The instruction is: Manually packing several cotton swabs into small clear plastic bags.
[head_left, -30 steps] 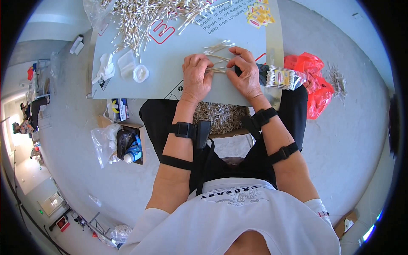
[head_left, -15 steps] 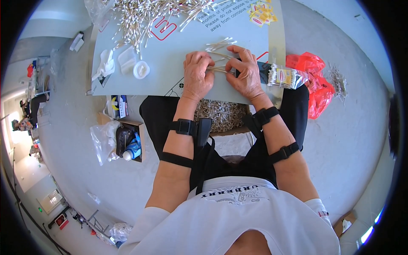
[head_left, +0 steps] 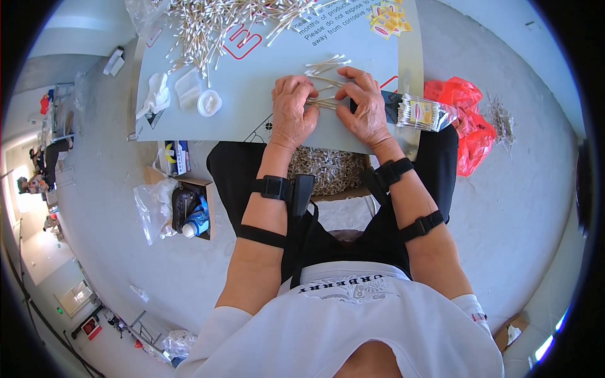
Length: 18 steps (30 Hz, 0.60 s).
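Over the near part of the light board [head_left: 189,129] both my hands work at a thin bundle of cotton swabs [head_left: 324,103]. My left hand [head_left: 293,110] has its fingers curled, with the left ends of the swabs between thumb and fingertips. My right hand [head_left: 365,110] is bent around the right ends, thumb below and fingers above; its exact contact is partly hidden. Just beyond the hands lie several loose cotton swabs [head_left: 328,64]. Beside my right hand a clear bag packed with swabs [head_left: 419,113] lies at the board's right edge.
A large heap of cotton swabs [head_left: 205,31] covers the far left. Small yellow labels [head_left: 391,19] lie far right. A round white tub [head_left: 209,103] and a crumpled white glove [head_left: 156,94] sit left. Below are a box of swabs [head_left: 328,170] and a red plastic bag [head_left: 476,135].
My right hand has shifted very slightly, and the swabs' right ends now reach less far into its fingers. My left hand stays nearly where it was.
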### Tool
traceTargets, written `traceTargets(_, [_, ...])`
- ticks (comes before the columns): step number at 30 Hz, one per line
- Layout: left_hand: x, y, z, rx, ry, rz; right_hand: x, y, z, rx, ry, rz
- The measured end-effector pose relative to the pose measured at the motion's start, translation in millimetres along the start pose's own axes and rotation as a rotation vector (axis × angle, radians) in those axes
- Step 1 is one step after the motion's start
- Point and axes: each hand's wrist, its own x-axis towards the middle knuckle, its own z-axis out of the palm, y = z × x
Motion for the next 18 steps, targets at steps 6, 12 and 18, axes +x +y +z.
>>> traceTargets(6, [0.1, 0.0, -0.3, -0.001, 0.0, 0.002, 0.2, 0.6, 1.9, 0.01, 0.016, 0.031])
traceTargets(12, [-0.6, 2.0, -1.1, 0.01, -0.022, -0.009, 1.2, 0.3, 2.8, -0.016, 0.025, 0.018])
traceTargets(18, [1.0, 7.2, 1.5, 0.029, 0.049, -0.021, 0.4, 2.3, 5.8, 0.065, 0.144, 0.065])
